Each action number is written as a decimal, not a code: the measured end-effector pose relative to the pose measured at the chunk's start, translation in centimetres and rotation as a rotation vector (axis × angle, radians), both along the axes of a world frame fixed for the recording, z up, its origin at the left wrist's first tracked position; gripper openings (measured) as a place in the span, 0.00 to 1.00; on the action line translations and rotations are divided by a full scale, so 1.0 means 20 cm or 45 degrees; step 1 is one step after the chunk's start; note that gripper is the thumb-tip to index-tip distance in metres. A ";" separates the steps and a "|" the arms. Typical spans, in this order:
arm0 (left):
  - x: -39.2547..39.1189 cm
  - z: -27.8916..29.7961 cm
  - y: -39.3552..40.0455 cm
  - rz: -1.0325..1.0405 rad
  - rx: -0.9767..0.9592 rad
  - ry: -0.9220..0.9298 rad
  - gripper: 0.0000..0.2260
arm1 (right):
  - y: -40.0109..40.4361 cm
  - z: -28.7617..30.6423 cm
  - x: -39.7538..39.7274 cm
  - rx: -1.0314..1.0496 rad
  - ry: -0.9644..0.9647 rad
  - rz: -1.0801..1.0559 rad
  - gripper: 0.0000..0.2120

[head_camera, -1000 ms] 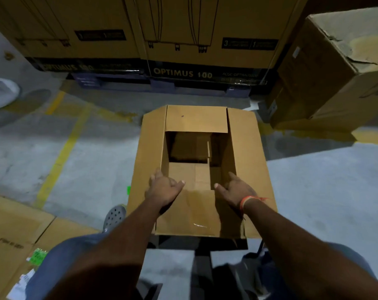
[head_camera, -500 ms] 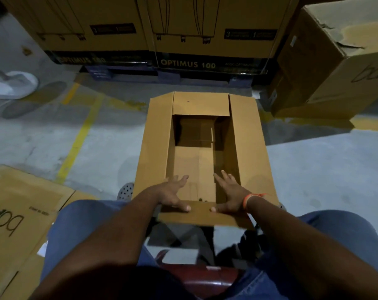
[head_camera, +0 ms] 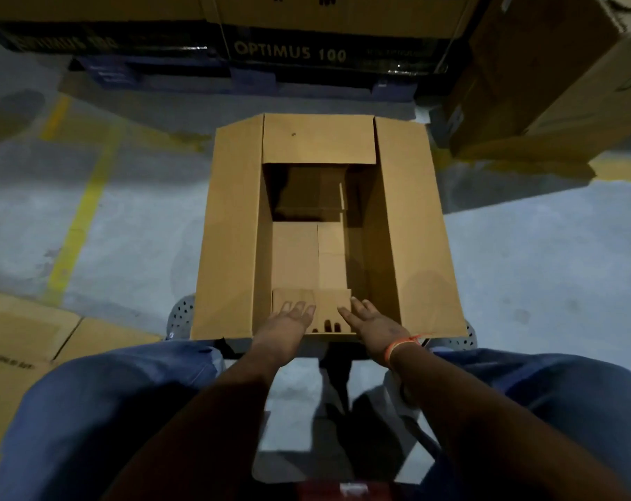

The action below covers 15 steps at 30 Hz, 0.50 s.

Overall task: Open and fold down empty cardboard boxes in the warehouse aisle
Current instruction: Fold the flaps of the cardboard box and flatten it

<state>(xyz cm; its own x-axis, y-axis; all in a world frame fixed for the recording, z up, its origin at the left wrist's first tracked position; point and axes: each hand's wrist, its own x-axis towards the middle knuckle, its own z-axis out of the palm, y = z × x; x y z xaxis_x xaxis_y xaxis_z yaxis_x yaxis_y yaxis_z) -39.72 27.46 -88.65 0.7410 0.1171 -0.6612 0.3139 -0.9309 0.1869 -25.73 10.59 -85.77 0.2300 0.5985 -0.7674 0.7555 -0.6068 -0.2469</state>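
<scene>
A brown cardboard box (head_camera: 230, 233) stands open on the concrete floor between my knees, its side flaps and far flap spread outward. The near flap (head_camera: 310, 301) is folded down into the box. My left hand (head_camera: 286, 323) and my right hand (head_camera: 373, 323) both press on that flap with straight fingers, palms down. An orange band sits on my right wrist. The inside of the box holds nothing that I can see.
Flattened cardboard sheets (head_camera: 21, 341) lie on the floor at the left. Large printed cartons (head_camera: 288, 48) on pallets line the far side, and a big worn carton (head_camera: 552, 77) stands at the right. A yellow floor line (head_camera: 79, 218) runs left of the box.
Both hands have pushed the near flap from the box's front edge down inside the box. The view has tilted closer over the box.
</scene>
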 end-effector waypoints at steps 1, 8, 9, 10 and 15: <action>0.00 0.00 0.00 -0.001 -0.025 0.018 0.36 | 0.00 -0.01 0.00 -0.011 0.021 0.003 0.43; -0.04 -0.01 0.05 0.114 -0.334 0.150 0.18 | 0.01 0.02 -0.05 -0.092 0.120 -0.033 0.23; -0.05 0.00 0.05 0.172 -0.433 0.159 0.19 | 0.01 0.01 -0.05 -0.097 0.201 -0.075 0.23; -0.06 0.00 0.07 0.289 -0.578 0.169 0.20 | 0.01 0.01 -0.05 -0.075 0.340 -0.171 0.26; 0.14 0.12 0.14 1.689 -1.721 -0.250 0.35 | 0.21 0.03 0.03 0.620 1.479 -1.899 0.29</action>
<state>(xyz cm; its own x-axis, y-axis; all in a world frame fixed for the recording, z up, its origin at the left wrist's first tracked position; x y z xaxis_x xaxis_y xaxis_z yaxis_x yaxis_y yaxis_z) -37.02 30.20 -86.35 0.6857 0.1427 -0.7137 0.4889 0.6362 0.5969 -25.13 14.83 -85.11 0.2573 0.6081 -0.7510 -0.8426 -0.2394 -0.4825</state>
